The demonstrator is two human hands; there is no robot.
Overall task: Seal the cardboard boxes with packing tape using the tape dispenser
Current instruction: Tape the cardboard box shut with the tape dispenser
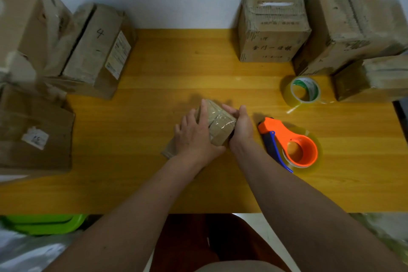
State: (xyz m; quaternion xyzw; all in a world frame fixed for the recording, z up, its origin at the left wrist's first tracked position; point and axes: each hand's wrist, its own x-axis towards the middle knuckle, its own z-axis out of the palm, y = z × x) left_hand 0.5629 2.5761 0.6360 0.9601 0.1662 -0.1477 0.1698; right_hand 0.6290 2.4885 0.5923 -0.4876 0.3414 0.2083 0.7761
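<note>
A small cardboard box (220, 122) with clear tape across its top sits tilted at the middle of the yellow table (154, 73). My left hand (194, 132) lies flat over its left side, fingers straight and pressing on the tape. My right hand (241, 125) grips its right end, thumb on top and fingers curled round the side. An orange tape dispenser (293, 143) with a blue handle lies on the table just right of my right hand, held by neither hand.
A loose roll of clear tape (303, 91) stands behind the dispenser. Cardboard boxes are stacked at back right (271, 28), far right (348, 26) and along the left (97, 51). A green bin (44, 223) sits below the table's front left edge.
</note>
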